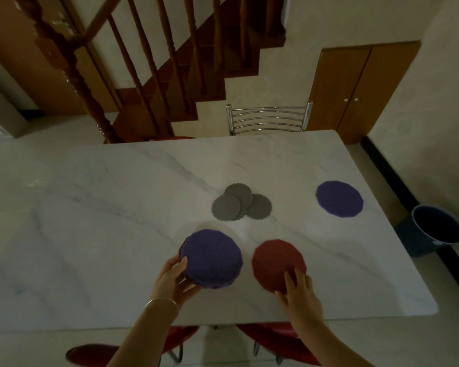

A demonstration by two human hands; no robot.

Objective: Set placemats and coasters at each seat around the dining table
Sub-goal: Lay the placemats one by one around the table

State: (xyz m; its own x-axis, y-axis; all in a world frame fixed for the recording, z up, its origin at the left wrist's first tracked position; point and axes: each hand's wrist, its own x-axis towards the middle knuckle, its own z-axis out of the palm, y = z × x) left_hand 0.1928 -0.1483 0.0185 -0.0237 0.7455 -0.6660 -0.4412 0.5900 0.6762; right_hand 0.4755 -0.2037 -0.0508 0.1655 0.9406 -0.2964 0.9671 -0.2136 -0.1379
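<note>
On the white marble tabletop (117, 207), the left hand (174, 276) grips a stack of round purple woven placemats (212, 258); the right hand (298, 290) presses straight fingers on a round red woven placemat (276, 260). Grey scalloped coasters (240, 202) lie beyond.

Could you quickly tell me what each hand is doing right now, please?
Left hand: grips the stack of placemats, purple on top.
Right hand: open, fingers resting on the red placemat.

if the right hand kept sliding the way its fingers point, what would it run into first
The right hand already rests its fingertips on the red placemat, pointing up and slightly left. Beyond that mat, the next thing in line looks like the pile of grey coasters, though depth is hard to judge.
</note>
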